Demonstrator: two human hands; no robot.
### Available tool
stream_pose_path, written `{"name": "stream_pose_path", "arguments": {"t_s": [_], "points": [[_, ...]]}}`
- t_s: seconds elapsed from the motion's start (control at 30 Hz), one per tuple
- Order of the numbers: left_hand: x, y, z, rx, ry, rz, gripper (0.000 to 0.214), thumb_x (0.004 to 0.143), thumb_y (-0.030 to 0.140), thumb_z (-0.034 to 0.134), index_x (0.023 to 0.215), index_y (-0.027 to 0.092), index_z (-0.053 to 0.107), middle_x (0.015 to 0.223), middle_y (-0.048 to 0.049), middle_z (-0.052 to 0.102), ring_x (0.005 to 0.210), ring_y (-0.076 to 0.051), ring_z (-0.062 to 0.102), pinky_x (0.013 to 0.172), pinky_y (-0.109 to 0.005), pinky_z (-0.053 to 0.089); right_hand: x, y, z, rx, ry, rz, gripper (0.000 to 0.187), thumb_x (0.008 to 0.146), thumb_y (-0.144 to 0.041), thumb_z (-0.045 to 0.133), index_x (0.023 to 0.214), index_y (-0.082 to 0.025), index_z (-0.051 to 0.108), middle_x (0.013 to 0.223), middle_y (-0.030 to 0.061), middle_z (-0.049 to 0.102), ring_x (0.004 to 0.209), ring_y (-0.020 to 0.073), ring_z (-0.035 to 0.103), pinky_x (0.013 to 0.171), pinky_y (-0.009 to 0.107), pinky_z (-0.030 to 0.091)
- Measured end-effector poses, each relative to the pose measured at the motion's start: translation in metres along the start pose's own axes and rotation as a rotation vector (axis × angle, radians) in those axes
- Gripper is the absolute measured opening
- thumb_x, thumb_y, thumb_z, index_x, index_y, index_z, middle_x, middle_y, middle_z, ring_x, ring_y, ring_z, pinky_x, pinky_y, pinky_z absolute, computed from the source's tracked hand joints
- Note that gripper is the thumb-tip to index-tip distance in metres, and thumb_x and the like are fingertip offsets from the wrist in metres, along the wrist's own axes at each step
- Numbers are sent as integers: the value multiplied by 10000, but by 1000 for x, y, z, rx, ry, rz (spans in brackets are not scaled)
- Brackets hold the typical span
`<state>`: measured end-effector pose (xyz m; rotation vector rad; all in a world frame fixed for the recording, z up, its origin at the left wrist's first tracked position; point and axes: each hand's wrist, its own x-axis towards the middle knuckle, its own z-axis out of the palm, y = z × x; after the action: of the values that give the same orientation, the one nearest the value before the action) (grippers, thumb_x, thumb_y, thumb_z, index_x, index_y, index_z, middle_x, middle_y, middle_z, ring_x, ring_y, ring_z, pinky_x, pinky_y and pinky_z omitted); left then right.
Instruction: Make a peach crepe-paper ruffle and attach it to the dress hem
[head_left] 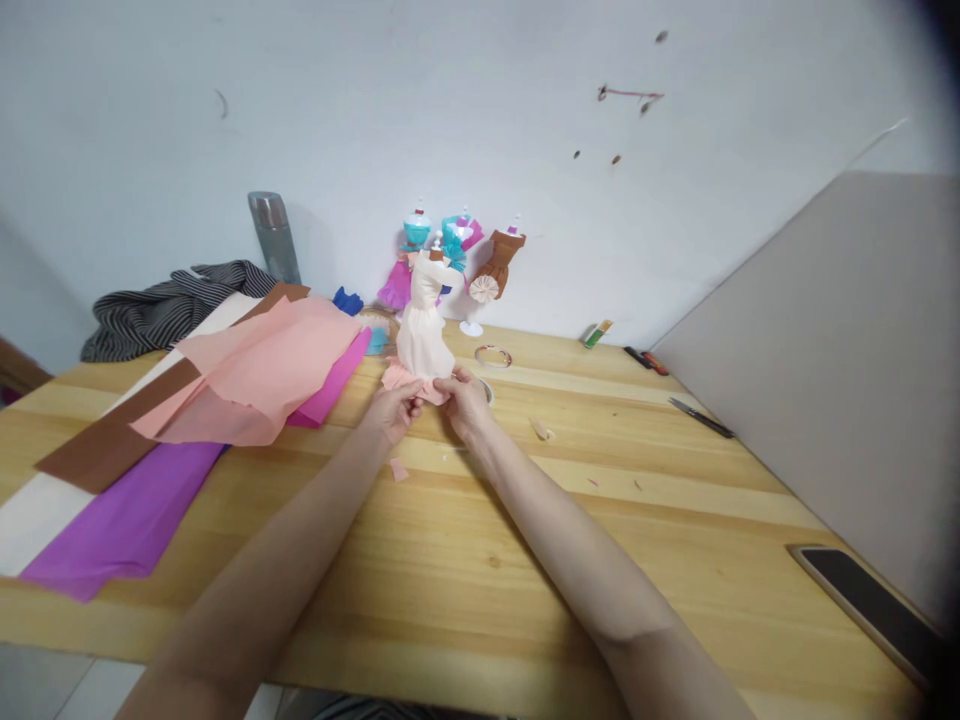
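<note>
A small dress form wearing a cream paper dress stands upright on the table in front of me. Around its hem runs a ruffled pink paper strip. My left hand pinches the lower edge of this strip at the front. Close beside it, my right hand pinches the strip's right part between thumb and fingers. The base of the form is hidden behind the hands and the ruffle. A small pink paper scrap lies on the table just below my left hand.
Pink, brown, white and purple paper sheets spread over the left side, near striped cloth and a bottle. More dressed forms stand behind. Tape rolls, a glue stick, a cutter and a phone lie rightward.
</note>
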<state>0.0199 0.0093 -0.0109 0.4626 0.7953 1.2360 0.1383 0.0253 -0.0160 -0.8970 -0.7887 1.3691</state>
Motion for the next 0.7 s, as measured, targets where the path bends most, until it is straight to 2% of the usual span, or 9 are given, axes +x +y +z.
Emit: {"name": "stream_pose_path", "arguments": {"t_s": [0.13,0.27,0.5,0.7], "points": [[0,-1,-1,-9,21,14,166,633,45,727,693,113,589,562,19,596,427,-30,479,389,-137,317,2,1,-1,85,-7,44,335,504,-55,642,802,-186,565,637,-52,672,543,105,598,555,217,507],[0,-2,-1,-17,22,45,206,599,39,744,684,121,576,555,35,585,423,-21,467,376,-132,285,2,0,-2,143,-41,110,307,532,-51,601,806,-184,561,649,-41,667,568,128,612,573,264,543],[-2,-2,3,-23,-13,95,304,522,58,797,683,142,552,538,66,559,401,-15,427,352,-133,234,2,-4,-4,231,-86,162,157,623,-143,556,765,-194,516,665,-20,650,603,148,621,574,288,550],[1,-3,0,-55,23,93,277,568,35,762,682,144,534,546,64,567,414,-16,452,371,-129,270,-1,-7,-2,250,-105,151,125,633,-222,579,741,-193,520,707,5,666,629,161,618,540,284,529]]}}
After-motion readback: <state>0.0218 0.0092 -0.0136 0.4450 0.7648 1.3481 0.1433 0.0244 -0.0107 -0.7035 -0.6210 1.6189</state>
